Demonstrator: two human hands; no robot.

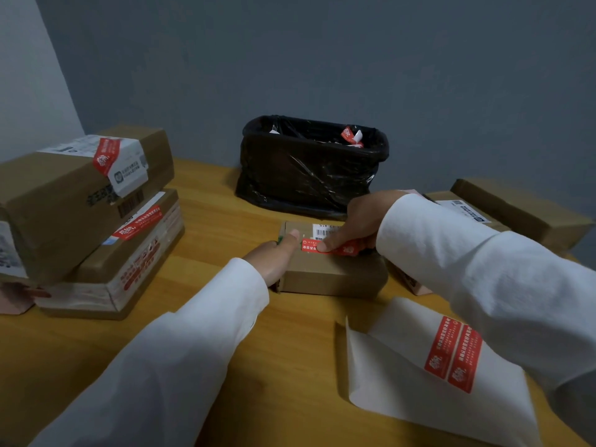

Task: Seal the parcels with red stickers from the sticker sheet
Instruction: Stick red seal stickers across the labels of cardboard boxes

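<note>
A: From the head view, what is seen at the small brown parcel (329, 272)?

B: A red sticker (332, 247) is laid across its top, just in front of the white barcode label (324, 230). The sticker is pressed down by the thumb of the right hand (358, 222), whose fingers are curled over the sticker's far end. The parcel's left end is gripped by the left hand (277, 258), thumb laid on the top face, fingers hidden behind the side.

A: And the sticker sheet (429, 379)?

B: It is found nearer than the parcel and to its right, flat on the wooden table (225, 321), partly covered by the right sleeve (477, 279). Two red stickers (453, 353) are left on it, side by side.

A: What else is placed around the parcel?

B: Beyond it, a bin lined with a black bag (309, 166) is seen, with scraps of backing inside. Left of the parcel, two larger stacked boxes (90, 221) are seen, each already bearing a red sticker. To the right, behind the right arm, more cardboard boxes (516, 211) are seen.
</note>
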